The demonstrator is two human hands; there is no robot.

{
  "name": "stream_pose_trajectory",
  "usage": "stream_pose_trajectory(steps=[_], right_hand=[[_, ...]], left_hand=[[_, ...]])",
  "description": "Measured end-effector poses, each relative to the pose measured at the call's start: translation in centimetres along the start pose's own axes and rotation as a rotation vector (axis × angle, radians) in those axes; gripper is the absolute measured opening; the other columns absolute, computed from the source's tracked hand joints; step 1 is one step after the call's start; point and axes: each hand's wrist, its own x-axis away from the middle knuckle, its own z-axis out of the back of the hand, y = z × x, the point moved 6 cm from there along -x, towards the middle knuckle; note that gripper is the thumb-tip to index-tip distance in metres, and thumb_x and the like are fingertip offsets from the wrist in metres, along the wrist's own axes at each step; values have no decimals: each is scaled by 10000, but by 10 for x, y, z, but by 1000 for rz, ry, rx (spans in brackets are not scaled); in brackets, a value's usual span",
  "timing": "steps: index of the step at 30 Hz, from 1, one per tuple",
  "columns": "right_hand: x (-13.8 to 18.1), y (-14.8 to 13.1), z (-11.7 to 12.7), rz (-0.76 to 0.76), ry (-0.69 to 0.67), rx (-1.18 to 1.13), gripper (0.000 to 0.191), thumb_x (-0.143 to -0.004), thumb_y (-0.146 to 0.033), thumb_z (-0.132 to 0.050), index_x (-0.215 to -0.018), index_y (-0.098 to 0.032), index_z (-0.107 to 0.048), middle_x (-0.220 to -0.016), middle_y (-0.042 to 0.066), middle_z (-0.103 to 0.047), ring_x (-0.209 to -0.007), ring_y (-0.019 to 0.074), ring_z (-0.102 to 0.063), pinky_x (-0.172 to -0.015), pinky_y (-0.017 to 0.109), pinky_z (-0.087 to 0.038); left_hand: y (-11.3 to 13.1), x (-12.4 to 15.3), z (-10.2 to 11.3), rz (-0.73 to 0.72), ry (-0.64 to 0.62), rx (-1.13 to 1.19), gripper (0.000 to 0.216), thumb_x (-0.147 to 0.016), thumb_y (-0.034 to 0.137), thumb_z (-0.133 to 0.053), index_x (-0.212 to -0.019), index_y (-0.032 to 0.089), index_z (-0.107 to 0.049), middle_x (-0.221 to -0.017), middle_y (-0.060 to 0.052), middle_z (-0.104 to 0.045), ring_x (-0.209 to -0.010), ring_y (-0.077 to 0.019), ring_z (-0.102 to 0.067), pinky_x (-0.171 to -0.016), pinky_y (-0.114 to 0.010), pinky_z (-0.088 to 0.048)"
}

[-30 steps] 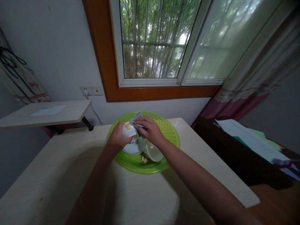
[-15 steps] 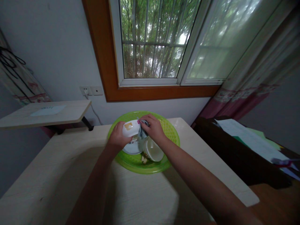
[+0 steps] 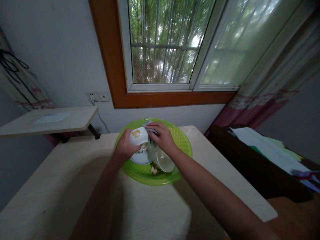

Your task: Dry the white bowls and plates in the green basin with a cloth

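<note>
My left hand (image 3: 124, 146) grips a small white cup (image 3: 139, 136) with a yellow mark, tipped on its side over a round green basin (image 3: 183, 146). My right hand (image 3: 161, 137) is closed on a grey cloth (image 3: 148, 124) pressed against the cup's mouth. Under the hands, inside the basin, lie a white plate (image 3: 141, 158) and another white cup (image 3: 163, 162) on its side. The basin sits on a pale wooden table (image 3: 62, 186).
A small side table (image 3: 75, 119) stands at the left by the wall with sockets (image 3: 97, 96). A window (image 3: 172, 43) is straight ahead. At the right, papers (image 3: 270, 148) lie on a dark wooden surface (image 3: 250, 166) beside a curtain (image 3: 270, 83).
The right hand has kept working the cloth round the cup's mouth, shifting slightly. The left hand has turned the cup a little. Nothing else has moved.
</note>
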Motion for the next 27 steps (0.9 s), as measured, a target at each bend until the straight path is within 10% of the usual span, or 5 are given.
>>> stream_pose_trajectory(steps=[14,27], right_hand=[[1,11,2,-117,12,-2,179,-970,-243,-590,-1086,-260,-725,-1089,60,-727,-1048,218,-658,-970,403,-514],[4,1,-5,-62,-72,-5,452,-843,-318,-763,-1256,-254,-591,-1207,98,-582,-1145,259,-564,-1023,464,-487]], left_hand=[[-24,-4,7,290,55,639,718,-545,355,-888,-1098,210,-454,-1056,-39,-625,-943,-213,-655,-812,-345,-542],[-31,-6,4,253,73,723,680,-595,358,-886,-1102,204,-460,-1057,-33,-625,-952,-209,-654,-821,-344,-547]])
